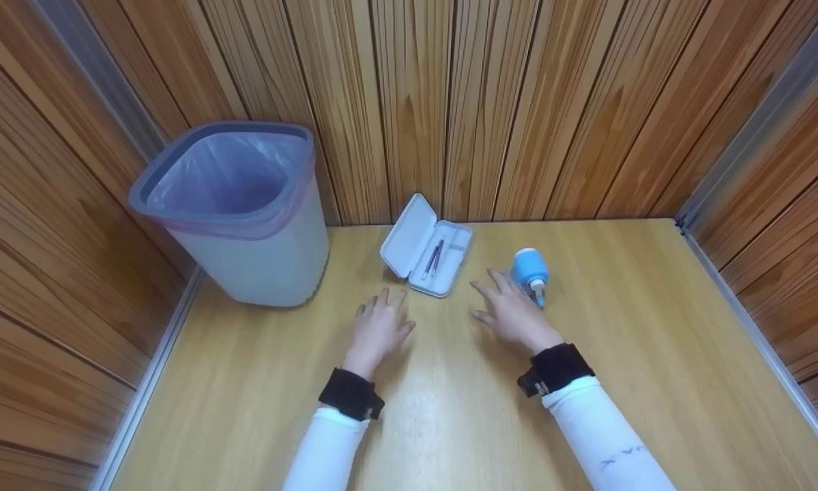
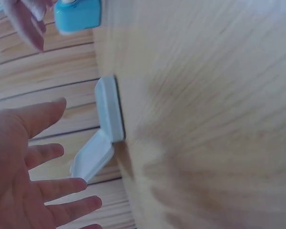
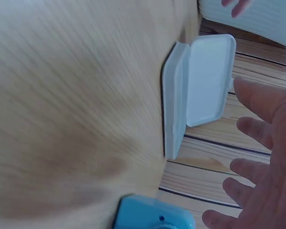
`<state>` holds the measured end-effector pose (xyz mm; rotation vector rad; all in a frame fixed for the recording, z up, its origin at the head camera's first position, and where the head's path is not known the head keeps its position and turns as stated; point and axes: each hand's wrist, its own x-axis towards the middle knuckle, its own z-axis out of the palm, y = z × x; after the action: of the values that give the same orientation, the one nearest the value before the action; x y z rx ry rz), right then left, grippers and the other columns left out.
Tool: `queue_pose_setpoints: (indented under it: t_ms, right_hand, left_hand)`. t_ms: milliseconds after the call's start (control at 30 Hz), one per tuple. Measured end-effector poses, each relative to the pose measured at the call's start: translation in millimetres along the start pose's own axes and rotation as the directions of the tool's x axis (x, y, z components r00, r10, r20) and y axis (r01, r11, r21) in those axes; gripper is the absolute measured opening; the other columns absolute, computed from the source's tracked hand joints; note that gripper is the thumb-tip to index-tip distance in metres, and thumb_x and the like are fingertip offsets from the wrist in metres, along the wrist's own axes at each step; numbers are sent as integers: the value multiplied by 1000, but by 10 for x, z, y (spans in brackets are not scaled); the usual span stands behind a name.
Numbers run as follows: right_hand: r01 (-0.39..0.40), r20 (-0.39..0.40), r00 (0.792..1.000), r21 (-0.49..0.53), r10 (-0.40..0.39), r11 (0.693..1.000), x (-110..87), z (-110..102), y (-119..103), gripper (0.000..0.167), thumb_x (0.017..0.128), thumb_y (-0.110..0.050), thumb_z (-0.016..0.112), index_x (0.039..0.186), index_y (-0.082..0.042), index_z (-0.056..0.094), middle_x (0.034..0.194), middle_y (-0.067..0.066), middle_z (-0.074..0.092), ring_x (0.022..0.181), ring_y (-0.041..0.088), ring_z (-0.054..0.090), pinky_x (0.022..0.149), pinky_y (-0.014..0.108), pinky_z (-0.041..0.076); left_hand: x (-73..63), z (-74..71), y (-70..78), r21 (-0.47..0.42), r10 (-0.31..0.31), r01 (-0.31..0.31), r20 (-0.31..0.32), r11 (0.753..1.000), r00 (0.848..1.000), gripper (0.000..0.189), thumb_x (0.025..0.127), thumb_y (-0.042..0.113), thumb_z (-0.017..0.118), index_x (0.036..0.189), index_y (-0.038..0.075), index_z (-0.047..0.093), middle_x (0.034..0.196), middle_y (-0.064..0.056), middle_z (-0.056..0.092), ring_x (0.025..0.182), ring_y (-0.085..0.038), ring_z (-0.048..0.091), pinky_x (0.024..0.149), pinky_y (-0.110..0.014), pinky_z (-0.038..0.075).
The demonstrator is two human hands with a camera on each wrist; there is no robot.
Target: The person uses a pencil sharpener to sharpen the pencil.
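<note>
An open white pencil case [image 1: 443,256] lies on the table near the back wall, its lid tilted up to the left. Two slim pencil-like sticks [image 1: 433,259] rest in its tray. My left hand [image 1: 378,327], fingers spread, hovers in front of the case and holds nothing. To the right, my right hand [image 1: 514,314] is spread too, with nothing in its grasp. Close beside its fingers stands a small blue bottle [image 1: 529,266] with a white neck and a nozzle pointing toward me; the hand partly overlaps it. In the right wrist view, the case [image 3: 174,105] shows side-on beyond the fingers.
A tall whitish bin [image 1: 258,266] with a grey rim and a translucent pinkish liner stands at the left, near the back wall. Wood-panelled walls [image 1: 490,109] enclose the table [image 1: 443,423] at the back and both sides, with metal strips along the side edges.
</note>
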<state>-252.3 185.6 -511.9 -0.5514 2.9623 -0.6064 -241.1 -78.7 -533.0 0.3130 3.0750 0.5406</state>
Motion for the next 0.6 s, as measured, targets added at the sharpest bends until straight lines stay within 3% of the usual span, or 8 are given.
queue_pose_setpoints:
  t_ms: [200,367,600]
  right_hand:
    - [60,74,995,-9,-59,998,108,188,-84,55,98,-22,61,148,-13,43,158,21,23,142,44,23,109,62,25]
    - [114,110,988,-10,-112,993,285,301,-152,55,97,-15,60,149,-9,42,155,24,29,141,45,25,110,60,23]
    - [12,180,984,-20,-8,1000,437,367,-204,52,102,-15,51,152,-14,38,158,13,27,144,37,22,113,55,21]
  left_hand:
    - [171,118,109,70,73,-74,28,995,997,64,89,29,71,145,13,46,144,-21,45,128,-39,48,103,-57,37]
    - [329,174,180,126,95,-101,54,987,994,60,90,25,68,145,12,48,147,-18,43,130,-37,45,104,-56,37]
    - [492,227,251,185,126,-144,102,972,987,50,93,25,65,140,10,54,144,-17,48,135,-33,41,105,-54,37]
